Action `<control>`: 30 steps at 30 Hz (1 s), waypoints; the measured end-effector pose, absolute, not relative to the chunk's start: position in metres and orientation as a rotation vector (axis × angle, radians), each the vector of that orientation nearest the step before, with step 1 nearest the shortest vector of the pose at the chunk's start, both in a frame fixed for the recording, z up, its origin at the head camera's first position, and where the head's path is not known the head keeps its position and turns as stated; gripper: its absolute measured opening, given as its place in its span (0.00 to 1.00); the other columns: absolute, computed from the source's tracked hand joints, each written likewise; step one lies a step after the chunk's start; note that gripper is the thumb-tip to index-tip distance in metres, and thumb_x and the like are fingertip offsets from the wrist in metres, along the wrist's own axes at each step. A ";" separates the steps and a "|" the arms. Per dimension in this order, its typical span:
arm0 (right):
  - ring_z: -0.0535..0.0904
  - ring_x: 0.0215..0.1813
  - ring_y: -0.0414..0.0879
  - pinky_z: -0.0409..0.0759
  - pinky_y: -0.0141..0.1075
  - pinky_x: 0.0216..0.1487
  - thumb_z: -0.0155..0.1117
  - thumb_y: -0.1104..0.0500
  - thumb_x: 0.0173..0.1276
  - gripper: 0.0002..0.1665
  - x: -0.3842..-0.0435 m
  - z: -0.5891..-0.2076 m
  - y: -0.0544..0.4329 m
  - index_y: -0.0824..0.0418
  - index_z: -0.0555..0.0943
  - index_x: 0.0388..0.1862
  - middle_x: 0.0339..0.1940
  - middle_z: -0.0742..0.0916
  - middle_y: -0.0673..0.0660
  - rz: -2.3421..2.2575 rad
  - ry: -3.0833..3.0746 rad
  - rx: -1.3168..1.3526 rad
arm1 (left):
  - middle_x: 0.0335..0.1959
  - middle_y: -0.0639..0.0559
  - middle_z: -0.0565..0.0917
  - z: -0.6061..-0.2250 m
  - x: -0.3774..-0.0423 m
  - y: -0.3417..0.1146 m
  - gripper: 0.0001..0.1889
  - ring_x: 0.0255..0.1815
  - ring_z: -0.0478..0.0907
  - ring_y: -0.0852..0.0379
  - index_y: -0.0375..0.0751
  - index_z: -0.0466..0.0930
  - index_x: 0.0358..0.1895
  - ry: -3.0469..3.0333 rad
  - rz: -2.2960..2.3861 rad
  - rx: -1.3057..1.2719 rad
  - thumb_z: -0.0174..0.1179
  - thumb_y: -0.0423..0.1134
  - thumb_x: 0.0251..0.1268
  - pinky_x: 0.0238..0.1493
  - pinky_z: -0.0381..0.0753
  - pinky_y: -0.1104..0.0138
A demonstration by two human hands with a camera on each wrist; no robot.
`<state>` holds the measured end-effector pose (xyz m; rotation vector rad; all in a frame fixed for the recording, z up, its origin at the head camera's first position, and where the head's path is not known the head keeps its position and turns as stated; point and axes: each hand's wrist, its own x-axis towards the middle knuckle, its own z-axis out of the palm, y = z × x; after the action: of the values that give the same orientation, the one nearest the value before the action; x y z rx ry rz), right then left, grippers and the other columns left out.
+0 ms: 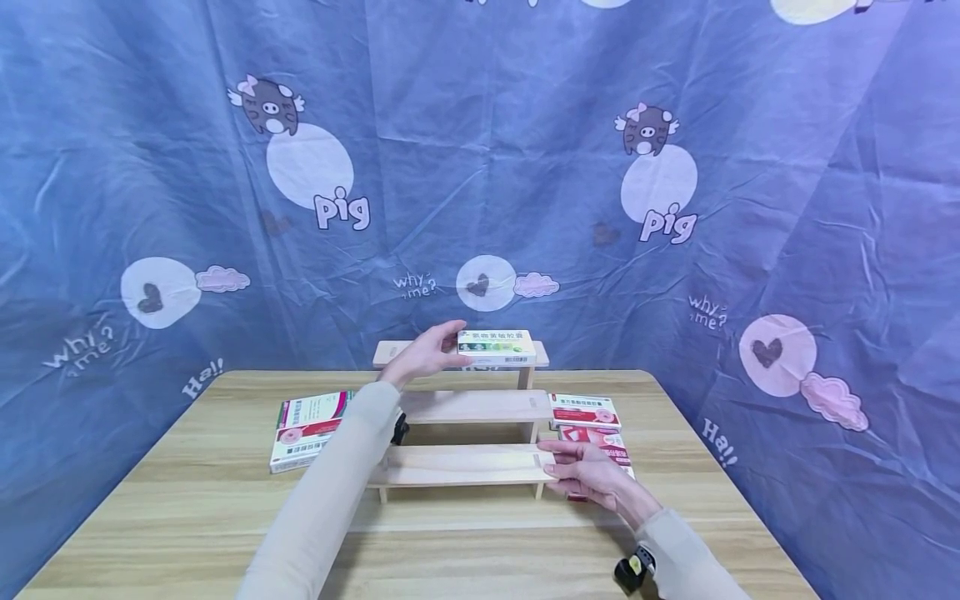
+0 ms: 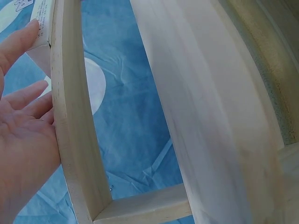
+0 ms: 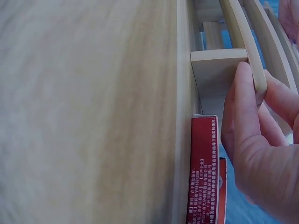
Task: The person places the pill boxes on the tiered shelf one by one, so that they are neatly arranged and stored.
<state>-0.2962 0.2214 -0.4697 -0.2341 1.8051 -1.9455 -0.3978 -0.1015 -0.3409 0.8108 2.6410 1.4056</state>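
A three-tier wooden step shelf (image 1: 465, 462) stands on the table. On its top board sits a white-and-green medicine box (image 1: 497, 347), printed face toward me. My left hand (image 1: 429, 353) holds this box by its left end. In the left wrist view the thumb lies on the box (image 2: 43, 23), and the other fingers reach behind the top board's edge (image 2: 77, 116). Lower down, my right hand (image 1: 588, 475) grips the right end of the bottom board, its thumb and fingers on either side of the wood in the right wrist view.
Two medicine boxes (image 1: 311, 408) lie left of the shelf, partly behind my left sleeve. To its right are a white-and-red box (image 1: 583, 411) and red boxes (image 1: 611, 446), partly covered by my right hand. A blue patterned curtain (image 1: 480, 167) hangs behind the table (image 1: 187, 500).
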 end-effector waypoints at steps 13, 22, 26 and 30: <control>0.85 0.47 0.46 0.86 0.39 0.50 0.59 0.70 0.69 0.33 -0.297 -0.473 0.222 0.71 0.64 0.71 0.48 0.86 0.56 -1.950 1.798 -0.239 | 0.74 0.44 0.65 -0.344 -0.392 -0.114 0.39 0.70 0.68 0.41 0.42 0.61 0.74 2.702 1.489 0.661 0.67 0.49 0.62 0.69 0.72 0.51; 0.85 0.46 0.45 0.87 0.38 0.50 0.60 0.70 0.68 0.33 -0.296 -0.471 0.223 0.71 0.65 0.71 0.47 0.86 0.55 -1.947 1.802 -0.223 | 0.62 0.38 0.79 -0.349 -0.389 -0.130 0.23 0.61 0.77 0.44 0.36 0.75 0.63 2.658 1.743 0.690 0.64 0.39 0.66 0.61 0.79 0.55; 0.85 0.46 0.45 0.86 0.38 0.50 0.59 0.70 0.68 0.32 -0.296 -0.471 0.222 0.71 0.65 0.71 0.47 0.86 0.55 -1.951 1.796 -0.222 | 0.53 0.36 0.83 -0.351 -0.385 -0.140 0.17 0.50 0.83 0.45 0.36 0.79 0.57 2.648 1.826 0.687 0.62 0.38 0.67 0.53 0.84 0.59; 0.85 0.46 0.46 0.86 0.40 0.51 0.59 0.70 0.69 0.32 -0.295 -0.469 0.221 0.71 0.65 0.71 0.48 0.86 0.56 -1.955 1.793 -0.219 | 0.48 0.36 0.85 -0.355 -0.380 -0.151 0.14 0.41 0.86 0.49 0.36 0.81 0.53 2.618 1.900 0.644 0.61 0.38 0.68 0.48 0.86 0.63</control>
<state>-0.2951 0.2211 -0.4695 -0.2190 1.7934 -1.9554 -0.3804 -0.1508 -0.3546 0.6443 2.6182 1.8995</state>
